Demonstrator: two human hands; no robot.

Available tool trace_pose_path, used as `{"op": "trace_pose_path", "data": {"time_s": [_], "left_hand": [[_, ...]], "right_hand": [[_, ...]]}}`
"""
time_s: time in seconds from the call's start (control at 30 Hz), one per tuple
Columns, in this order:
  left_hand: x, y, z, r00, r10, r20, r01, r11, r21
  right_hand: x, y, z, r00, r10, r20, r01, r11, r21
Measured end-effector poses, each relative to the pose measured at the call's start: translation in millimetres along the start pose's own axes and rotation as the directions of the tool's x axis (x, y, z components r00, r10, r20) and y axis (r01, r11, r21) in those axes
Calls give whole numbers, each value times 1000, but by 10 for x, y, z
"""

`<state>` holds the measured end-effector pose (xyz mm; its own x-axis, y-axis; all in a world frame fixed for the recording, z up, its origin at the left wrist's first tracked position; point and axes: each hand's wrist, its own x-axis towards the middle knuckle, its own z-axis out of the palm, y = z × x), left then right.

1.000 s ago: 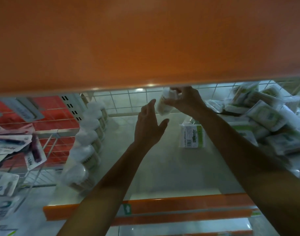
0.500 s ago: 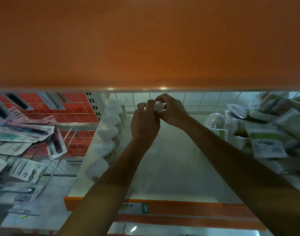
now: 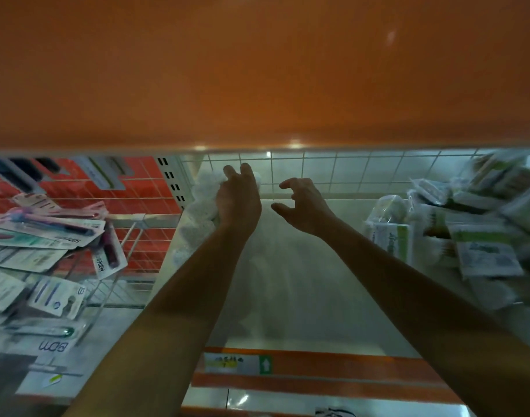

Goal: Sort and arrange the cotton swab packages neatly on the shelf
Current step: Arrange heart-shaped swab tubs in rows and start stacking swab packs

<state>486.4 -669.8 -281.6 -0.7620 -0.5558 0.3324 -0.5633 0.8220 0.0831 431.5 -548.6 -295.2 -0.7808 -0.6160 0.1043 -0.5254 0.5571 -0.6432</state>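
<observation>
Up at the back of the white shelf [image 3: 288,284], the left hand [image 3: 238,200] curls its fingers [image 3: 245,173] over a white round cotton swab tub [image 3: 209,182], which sits at the far end of a blurred row of tubs [image 3: 194,227] along the shelf's left edge. Just beside it, the right hand [image 3: 306,206] hovers with its fingers spread and half bent, holding nothing. Flat swab packets [image 3: 474,236] lie heaped on the right. Toothbrush packs [image 3: 47,233] fill a wire basket [image 3: 131,236] to the left.
</observation>
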Motion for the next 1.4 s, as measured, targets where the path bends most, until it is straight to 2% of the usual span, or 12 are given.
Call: {"op": "trace_pose_path", "data": {"time_s": [0.13,0.5,1.1,1.4], "left_hand": [[18,-52,-54,1000,19,9,-20,996,83],[73,-40,-80,999,48,-11,-46,990,131],[57,-59,-56,994,104,30,-106,993,57],[23,-68,-58,992,124,23,-125,990,68]], "right_hand": [[-32,58,-21,1000,-2,-2,2,1000,-12],[-111,86,-98,1000,-9,-1,9,999,-43],[-192,256,-482,993,-72,-89,60,989,-136],[-209,332,-574,989,-50,-138,30,989,-145]]}}
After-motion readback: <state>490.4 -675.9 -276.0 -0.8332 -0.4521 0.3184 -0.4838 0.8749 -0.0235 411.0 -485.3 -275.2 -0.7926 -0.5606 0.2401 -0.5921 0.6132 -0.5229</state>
